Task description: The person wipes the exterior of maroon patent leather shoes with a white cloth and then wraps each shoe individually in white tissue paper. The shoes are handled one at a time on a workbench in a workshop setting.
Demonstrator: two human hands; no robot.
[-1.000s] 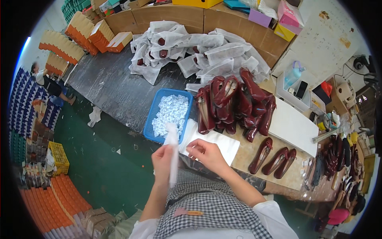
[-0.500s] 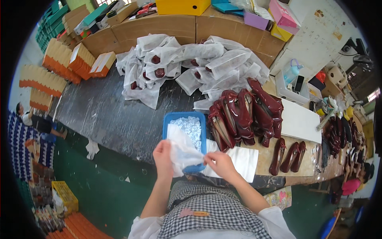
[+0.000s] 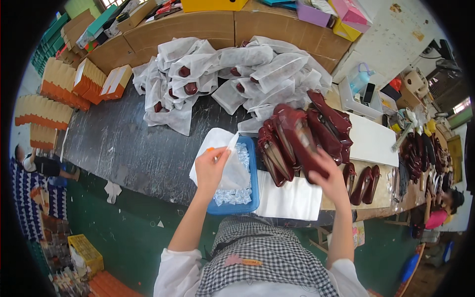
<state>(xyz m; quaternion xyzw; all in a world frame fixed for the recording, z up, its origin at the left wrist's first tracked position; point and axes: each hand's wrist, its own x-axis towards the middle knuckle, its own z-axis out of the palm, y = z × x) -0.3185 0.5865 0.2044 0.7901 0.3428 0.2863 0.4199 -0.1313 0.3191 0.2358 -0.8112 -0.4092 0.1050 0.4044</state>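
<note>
Burgundy ballet flat (image 3: 296, 132) extends forward from the right hand (image 3: 330, 180), whose fingers wrap its near end, though blur hides the exact grip. The left hand (image 3: 210, 172) pinches a white fabric pouch (image 3: 236, 172) over a blue basket (image 3: 255, 183) of packets (image 3: 232, 197).

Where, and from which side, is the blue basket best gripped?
Probably grip the blue basket by its near rim, from the person's side: this raised edge is uncovered, while the left hand holds a white bag over its far left part.
</note>
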